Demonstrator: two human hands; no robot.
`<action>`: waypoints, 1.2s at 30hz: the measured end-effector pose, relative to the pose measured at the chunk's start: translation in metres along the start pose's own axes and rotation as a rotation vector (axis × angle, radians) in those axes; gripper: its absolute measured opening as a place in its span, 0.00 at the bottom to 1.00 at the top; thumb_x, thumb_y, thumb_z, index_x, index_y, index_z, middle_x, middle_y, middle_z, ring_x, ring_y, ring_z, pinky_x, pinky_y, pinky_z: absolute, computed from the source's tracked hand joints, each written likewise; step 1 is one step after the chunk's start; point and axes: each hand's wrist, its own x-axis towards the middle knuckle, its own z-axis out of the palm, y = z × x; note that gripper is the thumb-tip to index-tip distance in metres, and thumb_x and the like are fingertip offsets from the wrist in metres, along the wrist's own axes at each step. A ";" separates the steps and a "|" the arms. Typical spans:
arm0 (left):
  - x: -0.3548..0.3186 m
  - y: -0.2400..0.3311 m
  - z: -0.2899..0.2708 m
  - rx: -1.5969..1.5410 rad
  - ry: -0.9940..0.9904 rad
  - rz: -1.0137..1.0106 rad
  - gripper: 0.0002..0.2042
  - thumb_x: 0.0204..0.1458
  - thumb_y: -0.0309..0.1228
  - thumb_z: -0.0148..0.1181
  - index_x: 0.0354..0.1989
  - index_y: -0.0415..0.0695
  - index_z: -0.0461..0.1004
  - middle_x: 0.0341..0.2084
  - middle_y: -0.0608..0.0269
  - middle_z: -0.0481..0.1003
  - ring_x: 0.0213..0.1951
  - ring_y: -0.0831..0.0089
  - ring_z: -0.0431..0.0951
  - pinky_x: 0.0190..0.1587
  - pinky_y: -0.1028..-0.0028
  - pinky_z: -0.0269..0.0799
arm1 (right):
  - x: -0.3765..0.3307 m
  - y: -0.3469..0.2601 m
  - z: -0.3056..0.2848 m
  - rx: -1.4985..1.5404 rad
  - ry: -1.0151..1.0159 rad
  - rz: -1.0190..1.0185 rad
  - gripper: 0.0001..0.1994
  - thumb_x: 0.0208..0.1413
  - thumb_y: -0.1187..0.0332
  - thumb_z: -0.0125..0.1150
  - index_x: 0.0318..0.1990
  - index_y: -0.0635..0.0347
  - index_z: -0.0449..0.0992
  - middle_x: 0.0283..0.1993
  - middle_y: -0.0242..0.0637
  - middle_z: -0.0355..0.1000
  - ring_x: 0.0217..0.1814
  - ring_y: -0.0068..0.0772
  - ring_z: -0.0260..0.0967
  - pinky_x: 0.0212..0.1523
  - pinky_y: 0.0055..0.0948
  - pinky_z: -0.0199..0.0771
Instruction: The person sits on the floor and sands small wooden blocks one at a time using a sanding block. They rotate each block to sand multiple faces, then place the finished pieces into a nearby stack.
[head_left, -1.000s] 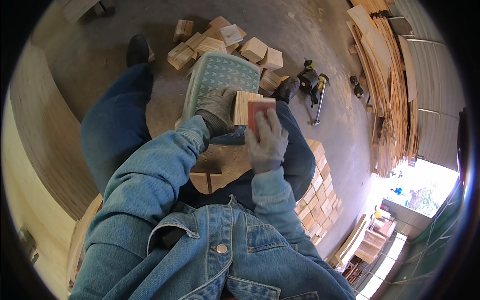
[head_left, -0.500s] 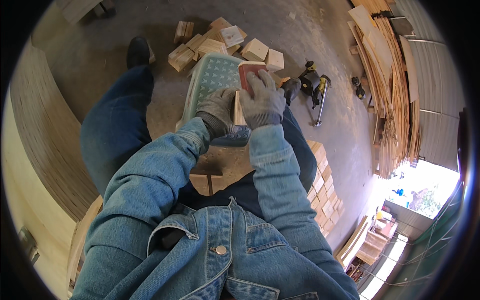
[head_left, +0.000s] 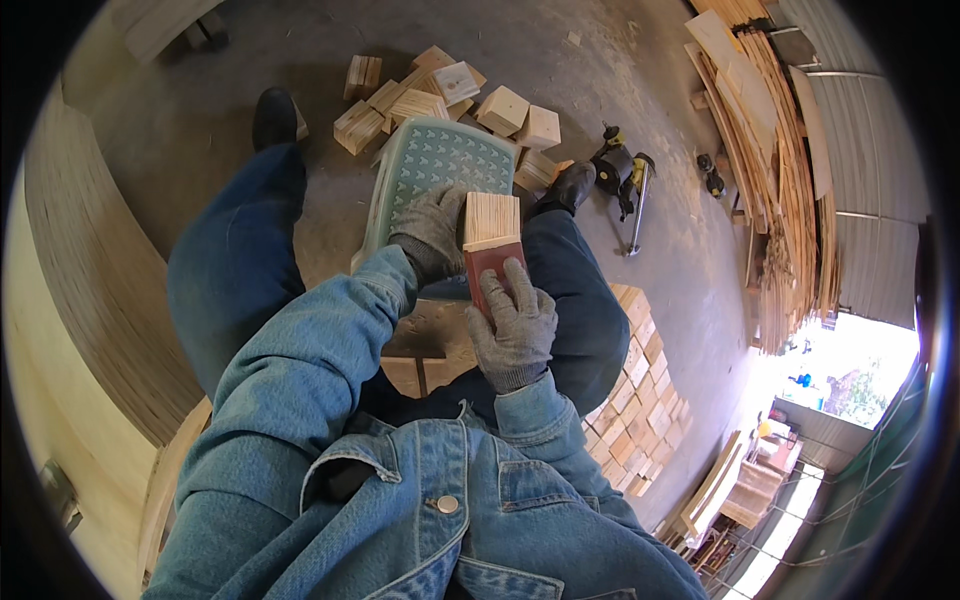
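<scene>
A squared wooden block (head_left: 492, 218) rests by the near edge of a pale green plastic stool (head_left: 440, 150). Its left side is gripped by my gloved left hand (head_left: 430, 232), whose fingertips are partly hidden. My gloved right hand (head_left: 515, 325) is closed on a reddish-brown sanding block (head_left: 493, 270), fingers lying over its top. The sanding block's far end meets the near part of the wooden block, and the wood's far half is uncovered.
Cut wooden blocks (head_left: 430, 95) lie heaped beyond the stool. A yellow-and-black power tool (head_left: 620, 172) is on the floor to the right. Stacked blocks (head_left: 635, 400) stand beside my right leg; long boards (head_left: 780, 180) lean by the right wall. A curved wooden panel (head_left: 90, 260) is at left.
My right hand has drawn the sanding block toward me, from the wooden block's far end to its near end. My left hand has barely moved.
</scene>
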 end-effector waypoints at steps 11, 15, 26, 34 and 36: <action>0.000 -0.016 0.012 -0.018 0.032 -0.004 0.48 0.39 0.55 0.79 0.71 0.50 0.66 0.67 0.46 0.69 0.68 0.45 0.70 0.73 0.53 0.65 | 0.167 0.016 0.042 -0.029 0.043 0.073 0.25 0.57 0.53 0.69 0.64 0.41 0.82 0.73 0.37 0.70 0.65 0.61 0.71 0.63 0.57 0.72; -0.006 0.010 -0.007 -0.020 -0.027 -0.112 0.47 0.39 0.51 0.79 0.71 0.53 0.66 0.66 0.48 0.69 0.68 0.45 0.70 0.73 0.53 0.66 | 0.171 0.019 0.037 -0.044 0.013 0.130 0.27 0.57 0.52 0.69 0.65 0.41 0.81 0.74 0.37 0.70 0.66 0.62 0.71 0.65 0.56 0.72; -0.001 0.012 -0.011 -0.028 -0.030 -0.044 0.47 0.39 0.50 0.81 0.70 0.51 0.66 0.65 0.47 0.70 0.67 0.47 0.71 0.72 0.51 0.67 | -0.007 0.007 0.000 0.047 0.031 -0.024 0.29 0.51 0.62 0.76 0.63 0.56 0.82 0.71 0.48 0.71 0.64 0.52 0.72 0.67 0.52 0.68; -0.005 0.009 -0.010 -0.056 0.001 -0.023 0.46 0.40 0.51 0.78 0.70 0.50 0.66 0.65 0.48 0.70 0.67 0.47 0.70 0.72 0.52 0.65 | 0.078 0.022 0.024 0.028 0.106 0.003 0.25 0.55 0.58 0.72 0.62 0.42 0.83 0.71 0.38 0.72 0.66 0.58 0.71 0.65 0.56 0.71; -0.001 0.008 -0.006 -0.119 0.015 0.016 0.46 0.40 0.51 0.77 0.70 0.50 0.66 0.65 0.48 0.69 0.68 0.47 0.70 0.73 0.52 0.65 | 0.119 0.026 0.024 0.002 0.078 0.061 0.25 0.56 0.56 0.71 0.63 0.43 0.82 0.71 0.38 0.72 0.65 0.58 0.72 0.66 0.54 0.71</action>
